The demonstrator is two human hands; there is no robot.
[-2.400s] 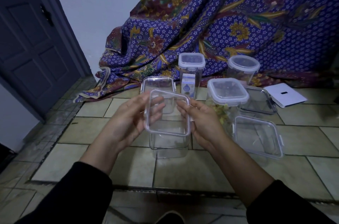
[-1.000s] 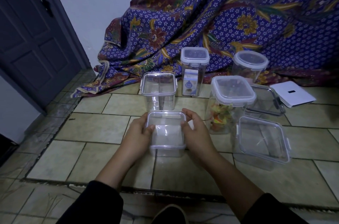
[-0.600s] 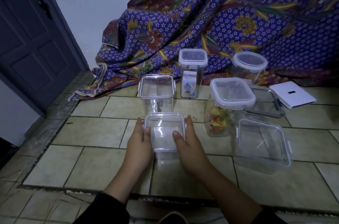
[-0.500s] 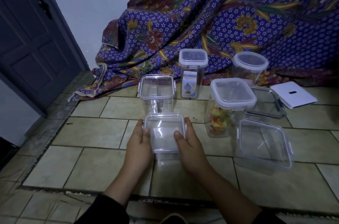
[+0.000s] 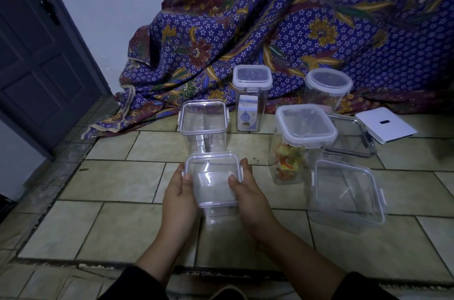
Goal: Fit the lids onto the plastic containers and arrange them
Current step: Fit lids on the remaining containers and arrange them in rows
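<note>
A clear square container (image 5: 213, 180) with its clear lid resting on top stands on the tiled floor in front of me. My left hand (image 5: 180, 192) grips its left side, thumb on the lid's edge. My right hand (image 5: 248, 191) grips the right side, thumb on the lid. Behind it stands a lidded clear square container (image 5: 203, 125). A wide clear container (image 5: 346, 195) with a lid sits to the right.
A tall lidded jar holding a small carton (image 5: 250, 100), a round lidded jar (image 5: 326, 88), a lidded container with colourful contents (image 5: 298, 144), a flat dark-rimmed container (image 5: 350, 137) and a white box (image 5: 387, 124) stand near a patterned purple cloth (image 5: 282, 29). A dark door (image 5: 36, 53) is at left.
Both hands brought the lid down from mid-air onto the container on the floor. They then settled on its two sides with thumbs on the lid.
</note>
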